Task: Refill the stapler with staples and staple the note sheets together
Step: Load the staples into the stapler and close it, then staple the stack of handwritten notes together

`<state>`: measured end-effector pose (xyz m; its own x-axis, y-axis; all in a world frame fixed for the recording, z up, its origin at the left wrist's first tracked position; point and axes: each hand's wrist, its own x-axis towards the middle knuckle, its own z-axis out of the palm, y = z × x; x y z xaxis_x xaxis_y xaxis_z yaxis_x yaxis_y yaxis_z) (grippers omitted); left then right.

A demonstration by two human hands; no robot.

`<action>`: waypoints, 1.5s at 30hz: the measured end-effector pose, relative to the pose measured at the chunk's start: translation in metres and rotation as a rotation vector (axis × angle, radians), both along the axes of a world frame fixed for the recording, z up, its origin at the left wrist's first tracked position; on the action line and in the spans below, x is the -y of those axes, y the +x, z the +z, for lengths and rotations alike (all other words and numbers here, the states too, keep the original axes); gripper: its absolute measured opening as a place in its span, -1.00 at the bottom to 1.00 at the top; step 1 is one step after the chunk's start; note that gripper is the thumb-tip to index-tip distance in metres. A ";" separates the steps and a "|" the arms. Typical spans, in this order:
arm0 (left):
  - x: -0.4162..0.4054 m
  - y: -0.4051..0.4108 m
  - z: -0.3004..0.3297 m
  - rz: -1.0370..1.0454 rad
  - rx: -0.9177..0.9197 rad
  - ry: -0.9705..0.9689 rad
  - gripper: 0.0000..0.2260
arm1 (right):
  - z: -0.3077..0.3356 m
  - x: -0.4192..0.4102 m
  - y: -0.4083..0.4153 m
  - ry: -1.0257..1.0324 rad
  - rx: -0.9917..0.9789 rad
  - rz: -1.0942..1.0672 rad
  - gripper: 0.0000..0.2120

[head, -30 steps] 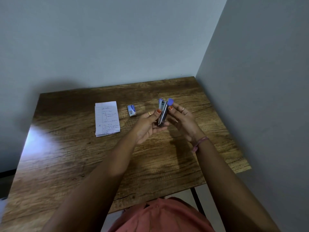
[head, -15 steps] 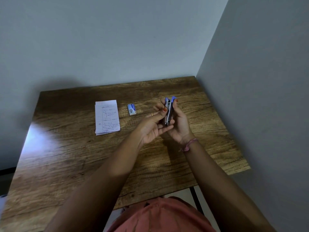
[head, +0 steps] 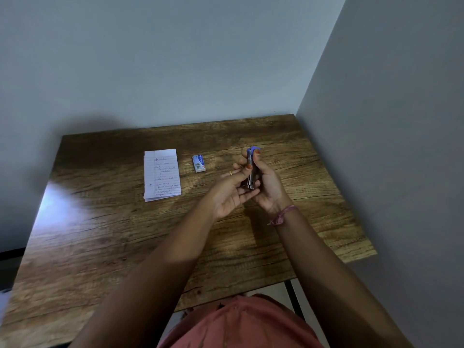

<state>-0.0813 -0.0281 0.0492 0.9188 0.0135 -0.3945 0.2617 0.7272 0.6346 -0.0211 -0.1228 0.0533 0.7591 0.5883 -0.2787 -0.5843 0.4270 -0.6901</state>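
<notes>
Stapler appeared small, rigid, light; right hand gripped its body, left hand pinched its edge, above the worktop

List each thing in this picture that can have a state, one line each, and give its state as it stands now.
stapler: held upright above the table between both hands; open or shut cannot be told.
staple box: flat on the table, untouched; looks shut.
note sheets: stacked flat on the table, untouched.
left hand: palm up, fingertips on the stapler.
right hand: wrapped around the stapler.
table: bears the sheets and the box.
</notes>
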 end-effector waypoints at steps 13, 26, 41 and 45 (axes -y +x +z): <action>0.000 -0.003 -0.007 0.085 0.012 -0.067 -0.81 | -0.012 0.006 -0.004 -0.250 0.278 0.012 -0.77; -0.009 -0.007 -0.015 0.144 -0.058 0.082 -0.71 | -0.028 -0.018 -0.012 -0.749 0.509 -0.223 -0.74; -0.114 -0.026 -0.012 0.330 -0.145 0.872 -0.82 | -0.042 -0.047 0.003 -1.430 0.795 -0.100 -0.69; -0.139 -0.035 -0.014 0.380 -0.187 0.956 -0.80 | -0.046 -0.049 0.004 -1.546 0.820 -0.028 -0.62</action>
<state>-0.1162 0.1107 0.0351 0.7142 0.6701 -0.2023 0.2740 -0.0016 0.9617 -0.0172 -0.0738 0.0071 0.9825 0.1607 -0.0939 0.0886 -0.8476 -0.5232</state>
